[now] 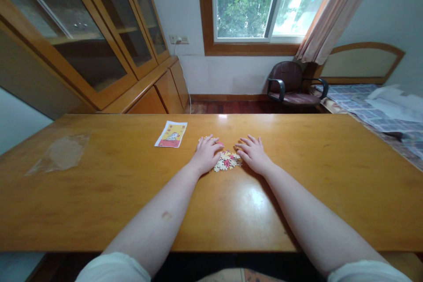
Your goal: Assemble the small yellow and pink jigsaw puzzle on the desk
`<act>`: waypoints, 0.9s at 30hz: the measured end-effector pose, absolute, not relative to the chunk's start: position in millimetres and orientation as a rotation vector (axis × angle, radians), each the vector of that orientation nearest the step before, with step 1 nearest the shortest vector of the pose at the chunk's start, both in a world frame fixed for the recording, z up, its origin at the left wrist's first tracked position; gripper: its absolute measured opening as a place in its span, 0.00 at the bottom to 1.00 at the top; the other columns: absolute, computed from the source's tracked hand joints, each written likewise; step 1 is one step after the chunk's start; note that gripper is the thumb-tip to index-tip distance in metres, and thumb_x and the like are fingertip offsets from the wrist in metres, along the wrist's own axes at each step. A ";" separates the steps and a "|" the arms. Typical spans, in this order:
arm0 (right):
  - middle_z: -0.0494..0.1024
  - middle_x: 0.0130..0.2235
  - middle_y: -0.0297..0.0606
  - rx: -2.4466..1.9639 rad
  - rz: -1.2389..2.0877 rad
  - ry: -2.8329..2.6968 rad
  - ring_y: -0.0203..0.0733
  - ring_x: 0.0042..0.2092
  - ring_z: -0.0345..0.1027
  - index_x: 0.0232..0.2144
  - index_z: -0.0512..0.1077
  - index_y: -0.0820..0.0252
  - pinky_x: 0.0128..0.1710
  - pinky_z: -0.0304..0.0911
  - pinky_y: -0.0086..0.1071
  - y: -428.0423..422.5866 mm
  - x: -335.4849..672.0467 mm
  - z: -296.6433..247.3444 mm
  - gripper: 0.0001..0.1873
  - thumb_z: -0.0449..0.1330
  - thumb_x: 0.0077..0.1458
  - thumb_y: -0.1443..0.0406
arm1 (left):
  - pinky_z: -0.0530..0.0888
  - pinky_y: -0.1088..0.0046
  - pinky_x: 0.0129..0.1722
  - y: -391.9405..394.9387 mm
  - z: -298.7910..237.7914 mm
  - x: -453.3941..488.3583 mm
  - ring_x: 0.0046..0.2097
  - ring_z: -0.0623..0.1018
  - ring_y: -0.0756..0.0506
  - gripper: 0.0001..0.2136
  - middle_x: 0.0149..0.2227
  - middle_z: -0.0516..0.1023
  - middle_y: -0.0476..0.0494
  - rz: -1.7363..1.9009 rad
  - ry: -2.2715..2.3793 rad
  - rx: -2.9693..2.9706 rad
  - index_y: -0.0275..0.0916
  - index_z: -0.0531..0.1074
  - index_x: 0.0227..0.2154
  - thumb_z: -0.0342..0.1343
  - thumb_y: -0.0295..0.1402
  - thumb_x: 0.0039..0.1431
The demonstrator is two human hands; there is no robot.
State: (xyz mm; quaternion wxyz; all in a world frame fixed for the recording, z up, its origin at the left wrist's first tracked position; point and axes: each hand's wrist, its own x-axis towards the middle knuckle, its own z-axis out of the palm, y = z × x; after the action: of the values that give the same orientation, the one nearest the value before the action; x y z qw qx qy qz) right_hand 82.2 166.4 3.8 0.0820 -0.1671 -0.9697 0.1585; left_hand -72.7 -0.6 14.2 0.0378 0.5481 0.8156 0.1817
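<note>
A small heap of jigsaw pieces (227,161), cream, yellow and pink, lies near the middle of the wooden table (132,194). My left hand (207,153) lies palm down on the heap's left side, fingers stretched out over some pieces. My right hand (253,152) lies flat against the heap's right side, fingers spread and pointing left toward the other hand. Neither hand grips anything. A picture card (171,134) with a yellow and red print lies flat just left of my left hand.
A crumpled clear plastic bag (62,152) lies at the table's left. Wooden glass-door cabinets (99,39) stand at the left wall. Beyond the table are a window (264,0), a dark armchair (291,83) and a bed (380,110) at the right.
</note>
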 end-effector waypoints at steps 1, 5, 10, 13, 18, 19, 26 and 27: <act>0.62 0.63 0.40 -0.433 0.484 -2.923 0.58 0.66 0.42 0.55 0.69 0.48 0.62 0.31 0.64 165.6 82.5 4.3 0.24 0.45 0.64 0.51 | 0.49 0.45 0.64 -0.9 14.8 -72.7 0.65 0.58 0.37 0.14 0.59 0.69 0.45 0.573 2.476 1.718 0.46 0.76 0.45 0.50 0.33 0.60; 0.59 0.64 0.40 -0.327 0.497 -2.998 0.59 0.67 0.39 0.56 0.68 0.43 0.62 0.30 0.64 162.0 82.4 5.3 0.24 0.44 0.64 0.50 | 0.49 0.45 0.64 -1.5 13.3 -73.5 0.63 0.60 0.38 0.13 0.56 0.71 0.47 0.601 2.392 1.796 0.47 0.78 0.41 0.49 0.31 0.59; 0.59 0.64 0.41 -0.413 0.467 -2.990 0.60 0.67 0.39 0.57 0.67 0.45 0.62 0.30 0.64 162.0 81.8 5.6 0.24 0.46 0.64 0.50 | 0.49 0.45 0.64 -1.3 9.6 -74.4 0.64 0.60 0.37 0.14 0.57 0.70 0.44 0.584 2.402 1.779 0.45 0.77 0.43 0.49 0.32 0.60; 0.60 0.64 0.41 -0.391 0.459 -2.967 0.59 0.67 0.40 0.56 0.68 0.47 0.62 0.30 0.63 161.2 81.8 5.7 0.24 0.46 0.64 0.51 | 0.50 0.45 0.64 -0.7 8.4 -74.2 0.64 0.59 0.37 0.15 0.58 0.69 0.43 0.577 2.436 1.745 0.45 0.75 0.46 0.49 0.31 0.59; 0.61 0.64 0.40 -0.386 0.444 -2.975 0.60 0.67 0.39 0.55 0.69 0.47 0.62 0.29 0.64 158.1 80.1 3.8 0.25 0.45 0.63 0.48 | 0.52 0.47 0.64 0.2 7.1 -75.0 0.64 0.60 0.38 0.16 0.59 0.69 0.42 0.576 2.481 1.710 0.43 0.73 0.48 0.50 0.31 0.59; 0.60 0.64 0.41 -0.386 0.436 -2.981 0.61 0.67 0.39 0.57 0.68 0.47 0.62 0.28 0.65 157.7 79.6 3.2 0.26 0.45 0.63 0.48 | 0.53 0.48 0.64 0.3 7.1 -75.3 0.63 0.61 0.38 0.16 0.58 0.69 0.42 0.588 2.493 1.697 0.43 0.73 0.48 0.50 0.31 0.59; 0.57 0.65 0.43 -0.304 0.420 -3.001 0.61 0.68 0.37 0.60 0.64 0.47 0.62 0.28 0.64 156.1 79.2 2.6 0.28 0.46 0.63 0.47 | 0.55 0.50 0.63 0.7 9.1 -74.9 0.60 0.65 0.40 0.10 0.52 0.75 0.46 0.675 2.462 1.701 0.44 0.77 0.36 0.50 0.32 0.58; 0.57 0.66 0.43 -0.292 0.423 -3.006 0.61 0.68 0.37 0.60 0.64 0.47 0.62 0.29 0.64 155.7 79.5 3.4 0.28 0.46 0.63 0.47 | 0.55 0.50 0.64 0.7 9.2 -74.8 0.60 0.65 0.40 0.10 0.51 0.76 0.46 0.682 2.449 1.716 0.44 0.77 0.36 0.51 0.32 0.58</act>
State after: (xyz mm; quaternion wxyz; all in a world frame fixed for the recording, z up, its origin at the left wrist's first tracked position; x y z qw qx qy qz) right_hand 79.5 155.7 3.4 0.0460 -0.0955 -0.9847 0.1385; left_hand -74.8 0.7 9.2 0.0372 0.5591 0.7979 0.2221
